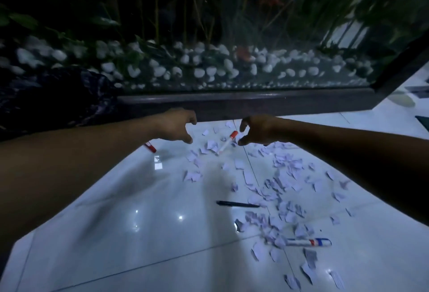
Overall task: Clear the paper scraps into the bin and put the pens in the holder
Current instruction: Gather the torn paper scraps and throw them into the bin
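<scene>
- Glossy white floor tiles (pixel 139 233) fill the lower part of my view, dim and reflective, with a glass planter wall (pixel 232 36) of white pebbles (pixel 199 72) and green stems running across the far side.
- I use the red-capped marker (pixel 227 142) as my landmark; it lies tilted on the tiles, cap toward the planter's dark wooden base (pixel 243 103).
- I see my left hand (pixel 176 127) just left of that marker, fingers curled downward and spread, holding nothing.
- I see my right hand (pixel 255 130) just right of it, thumb and fingers parted in a loose claw, also holding nothing; whether its fingertips touch the marker's cap I cannot tell.
- Paper scraps (pixel 278 199) lie scattered around the marker and spread thickly from it toward me and to the right.
- A second red pen (pixel 150 148) shows only its end, left of the marker, the rest hidden under my left forearm.
- A black pen (pixel 237 204) lies flat, nearer to me than the marker, at the edge of the scrap pile.
- A white marker with red and blue bands (pixel 306 242) lies nearer still and to the right, partly covered by scraps.
- Dark patterned fabric (pixel 53 99) sits far left of the marker, against the planter.
</scene>
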Demonstrator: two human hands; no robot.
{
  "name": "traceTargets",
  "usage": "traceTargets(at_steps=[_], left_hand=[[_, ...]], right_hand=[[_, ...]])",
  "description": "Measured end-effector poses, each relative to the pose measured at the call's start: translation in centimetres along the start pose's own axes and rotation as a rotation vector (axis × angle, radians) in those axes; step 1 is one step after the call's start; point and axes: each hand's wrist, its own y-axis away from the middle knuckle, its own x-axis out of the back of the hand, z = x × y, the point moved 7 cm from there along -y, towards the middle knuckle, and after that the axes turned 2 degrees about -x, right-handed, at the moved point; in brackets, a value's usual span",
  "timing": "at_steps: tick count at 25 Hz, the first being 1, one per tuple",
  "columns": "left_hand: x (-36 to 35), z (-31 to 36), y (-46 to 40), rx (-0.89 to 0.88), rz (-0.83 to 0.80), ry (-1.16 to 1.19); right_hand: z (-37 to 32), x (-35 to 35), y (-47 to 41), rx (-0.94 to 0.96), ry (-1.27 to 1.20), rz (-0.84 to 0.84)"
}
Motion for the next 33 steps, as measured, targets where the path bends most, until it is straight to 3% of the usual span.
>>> traceTargets(at_steps=[7, 11, 15, 19, 25, 30, 33], left_hand=[[-9.4, 0.3, -2.3, 0.131, -0.302, -0.106], [-12.6, -1.5, -2.4, 0.253, -0.391, -0.25], [-14.7, -2.6, -4.0, 0.313, -0.355, -0.157], [-15.6, -0.7, -6.9, 0.222, -0.251, -0.028], [-15.5, 1.2, -9.6, 0.171, -0.22, 0.017], [-14.4, 0.2, -9.4, 0.143, -0.205, -0.197], [-14.0, -0.1, -10.3, 0.13, -0.297, -0.183]], right_hand=[[8.8, -7.7, -2.0, -0.135, -0.153, -0.169], [12.1, -13.8, -3.7, -0.138, 0.01, -0.286], [12.3, -15.2, -6.5, -0.113, 0.03, -0.134], [9.8, -14.9, -8.7, 0.045, -0.127, 0.0], [6.9, -15.0, -9.7, 0.191, -0.253, -0.047], [7.0, -14.8, -7.2, 0.202, 0.204, -0.003], [6.4, -16.2, -6.1, 0.248, 0.228, -0.037]])
